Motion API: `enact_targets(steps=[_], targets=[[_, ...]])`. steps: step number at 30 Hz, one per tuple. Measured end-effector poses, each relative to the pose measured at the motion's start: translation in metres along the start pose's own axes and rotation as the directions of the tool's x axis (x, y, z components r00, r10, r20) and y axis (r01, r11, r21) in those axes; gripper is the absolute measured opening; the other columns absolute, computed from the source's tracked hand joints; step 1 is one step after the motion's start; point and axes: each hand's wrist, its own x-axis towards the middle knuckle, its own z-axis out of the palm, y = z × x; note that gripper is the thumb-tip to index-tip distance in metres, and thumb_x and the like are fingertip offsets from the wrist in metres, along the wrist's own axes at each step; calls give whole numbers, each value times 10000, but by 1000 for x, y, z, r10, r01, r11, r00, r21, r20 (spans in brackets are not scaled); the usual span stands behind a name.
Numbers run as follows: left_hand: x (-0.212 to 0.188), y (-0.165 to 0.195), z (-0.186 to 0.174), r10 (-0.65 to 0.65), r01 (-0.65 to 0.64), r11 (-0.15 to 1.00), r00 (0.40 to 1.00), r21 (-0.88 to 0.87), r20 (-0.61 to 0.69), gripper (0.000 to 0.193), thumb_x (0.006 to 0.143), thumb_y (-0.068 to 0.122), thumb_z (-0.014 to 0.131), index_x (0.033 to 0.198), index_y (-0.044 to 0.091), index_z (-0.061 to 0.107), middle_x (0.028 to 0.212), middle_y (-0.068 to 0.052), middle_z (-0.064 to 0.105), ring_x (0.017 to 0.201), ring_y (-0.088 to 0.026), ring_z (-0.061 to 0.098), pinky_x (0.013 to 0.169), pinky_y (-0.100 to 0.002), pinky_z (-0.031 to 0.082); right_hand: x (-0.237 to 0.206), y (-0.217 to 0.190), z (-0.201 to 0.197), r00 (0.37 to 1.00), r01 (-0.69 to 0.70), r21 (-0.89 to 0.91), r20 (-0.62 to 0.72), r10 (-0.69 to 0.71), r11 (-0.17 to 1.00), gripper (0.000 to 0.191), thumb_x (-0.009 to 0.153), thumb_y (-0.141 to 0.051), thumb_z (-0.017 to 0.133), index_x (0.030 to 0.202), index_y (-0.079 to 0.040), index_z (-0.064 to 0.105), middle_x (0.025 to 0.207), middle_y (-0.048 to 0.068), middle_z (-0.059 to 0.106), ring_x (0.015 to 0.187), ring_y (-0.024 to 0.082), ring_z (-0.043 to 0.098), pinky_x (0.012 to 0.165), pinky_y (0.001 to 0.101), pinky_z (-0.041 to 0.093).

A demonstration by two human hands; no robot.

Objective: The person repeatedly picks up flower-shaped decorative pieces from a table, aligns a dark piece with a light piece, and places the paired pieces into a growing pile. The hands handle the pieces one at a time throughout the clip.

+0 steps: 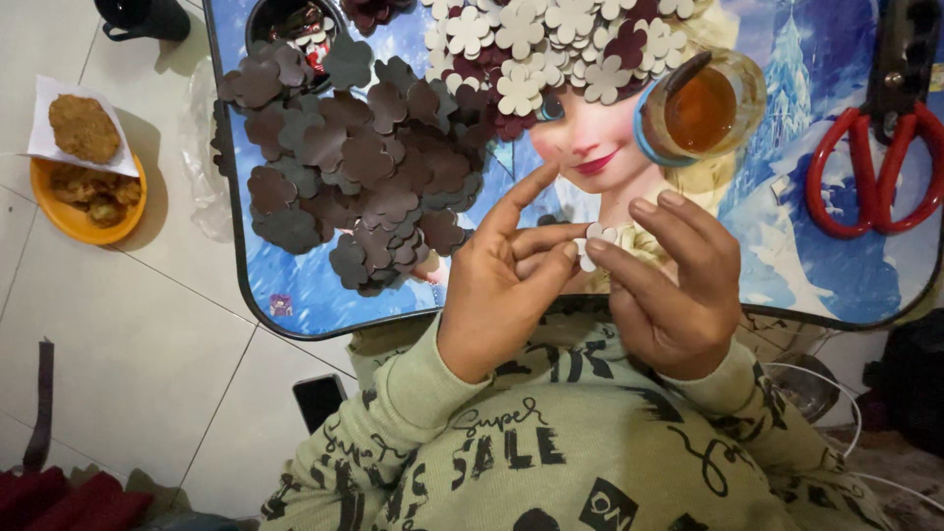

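Note:
My left hand (506, 280) and my right hand (674, 285) meet over the near edge of a small cartoon-printed table (816, 265). Both pinch one small white flower-shaped cutout (594, 239) between fingertips. A heap of dark brown flower cutouts (359, 162) lies on the table to the left. A pile of white and maroon flower cutouts (551, 44) sits at the far side. Green printed sleeves cover both forearms.
A glass of amber liquid (700, 108) stands right of the white pile. Red-handled scissors (875, 167) lie at the table's right. On the tiled floor to the left is an orange bowl (84, 211) of fried food. A dark phone (320, 398) lies beside my lap.

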Motion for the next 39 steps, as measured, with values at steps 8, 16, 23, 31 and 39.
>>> enact_targets(steps=[8, 16, 23, 31, 39], targets=[[0, 3, 1, -40, 40, 998, 999, -45, -4, 694, 995, -51, 577, 1627, 57, 313, 1153, -142, 710, 1002, -105, 683, 900, -292, 629, -2, 6, 2, 1000, 8, -29, -23, -9, 1000, 364, 839, 11, 728, 1174, -114, 793, 1348, 172, 610, 1313, 398, 558, 1136, 477, 488], [3, -2, -2, -41, 41, 999, 999, -14, -7, 714, 996, -59, 580, 1638, 71, 295, 1142, -158, 714, 977, -118, 687, 886, -301, 628, -7, 9, 4, 1000, 24, -71, -4, -24, 997, 355, 853, 7, 741, 1184, -109, 798, 1341, 177, 613, 1315, 401, 549, 1128, 477, 484], [4, -6, -7, -30, 29, 999, 999, -13, -16, 719, 1006, -54, 584, 1651, 73, 292, 1170, -179, 726, 974, -105, 667, 882, -271, 603, -10, 8, 5, 998, 69, -29, 6, -68, 997, 370, 799, 6, 720, 1143, -107, 797, 1331, 176, 612, 1286, 409, 560, 1095, 489, 500], [3, -8, -9, -59, 58, 996, 998, -73, -11, 719, 998, -39, 584, 1641, 64, 279, 1158, -187, 719, 964, -121, 688, 888, -296, 624, -10, 6, 7, 999, 22, -4, -32, -22, 1000, 313, 828, 14, 709, 1114, -87, 786, 1322, 184, 619, 1284, 409, 572, 1100, 471, 503], [0, -13, -19, -70, 74, 991, 997, -110, 39, 722, 999, -46, 587, 1640, 39, 267, 1166, -195, 722, 992, -148, 712, 881, -293, 612, -15, 5, 9, 991, -80, 212, -90, 101, 974, 354, 933, 179, 677, 1240, 14, 614, 1204, 144, 692, 1160, 321, 683, 1001, 365, 568]])
